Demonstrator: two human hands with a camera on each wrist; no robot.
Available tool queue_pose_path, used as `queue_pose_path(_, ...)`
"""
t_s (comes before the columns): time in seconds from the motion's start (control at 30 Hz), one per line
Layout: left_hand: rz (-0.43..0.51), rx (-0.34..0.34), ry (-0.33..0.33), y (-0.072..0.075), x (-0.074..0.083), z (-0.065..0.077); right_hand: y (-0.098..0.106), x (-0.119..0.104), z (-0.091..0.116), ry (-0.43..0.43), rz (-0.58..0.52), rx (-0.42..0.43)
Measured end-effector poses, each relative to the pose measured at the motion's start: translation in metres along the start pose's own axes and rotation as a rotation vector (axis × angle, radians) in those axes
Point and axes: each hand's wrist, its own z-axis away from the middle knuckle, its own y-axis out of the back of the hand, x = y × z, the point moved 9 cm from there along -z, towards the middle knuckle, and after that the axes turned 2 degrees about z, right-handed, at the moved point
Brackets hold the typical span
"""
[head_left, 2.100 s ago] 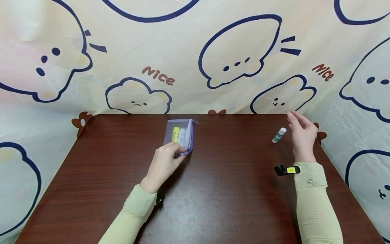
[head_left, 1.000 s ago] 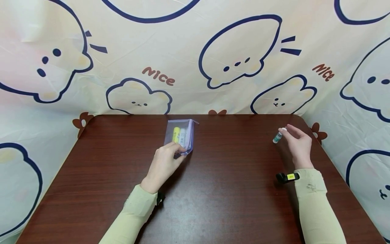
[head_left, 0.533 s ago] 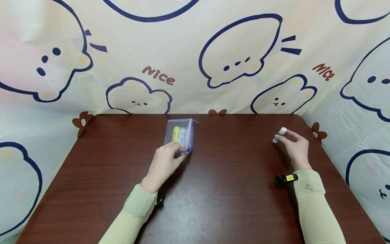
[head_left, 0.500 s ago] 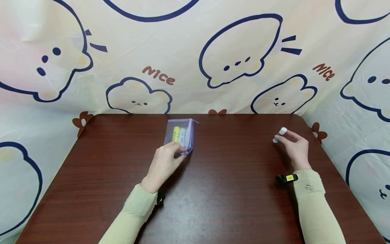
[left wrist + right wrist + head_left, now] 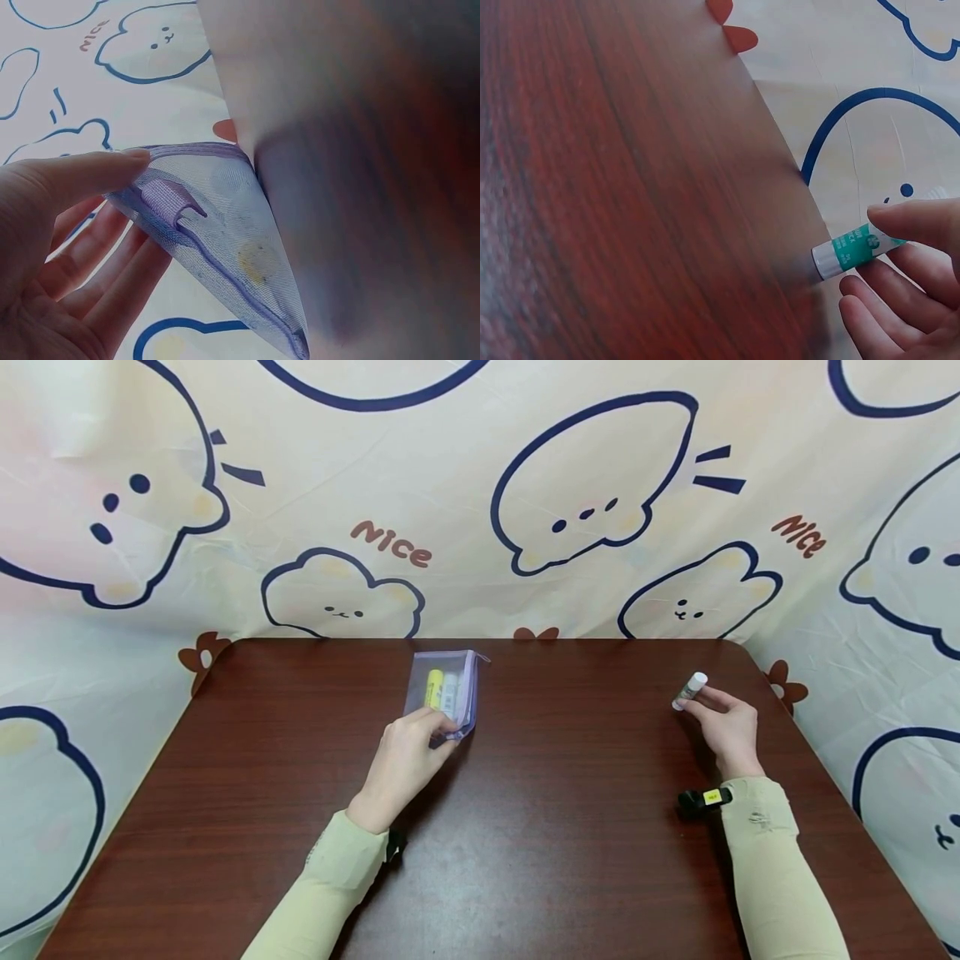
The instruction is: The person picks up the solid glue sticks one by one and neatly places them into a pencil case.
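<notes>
A purple mesh zip pouch (image 5: 468,693) lies toward the back middle of the table in the head view. Through its mesh show a yellow glue stick (image 5: 433,688) and a whitish one (image 5: 450,692). My left hand (image 5: 405,760) pinches the pouch's near edge between thumb and fingers; in the left wrist view the mesh pouch (image 5: 225,202) has its zip side facing the camera. At the back right, my right hand (image 5: 727,731) pinches a white-capped glue stick with a green label (image 5: 853,247), thumb on one side and fingers on the other.
The dark brown wooden table (image 5: 555,827) spreads out between and in front of the hands. A cartoon-printed cloth (image 5: 450,485) hangs along its back and both sides, close behind the pouch and the right hand.
My right hand came down from above and behind the glue stick and took hold of it; the stick has barely moved. My left hand and the pouch have stayed put.
</notes>
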Motion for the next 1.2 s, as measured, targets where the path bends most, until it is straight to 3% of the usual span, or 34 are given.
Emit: queue_pose_path(1.2,-0.003,-0.026,0.03,-0.0002,-0.0028,-0.0004,-0.0022,-0.0013,-0.0039,-0.012,-0.01,0.044)
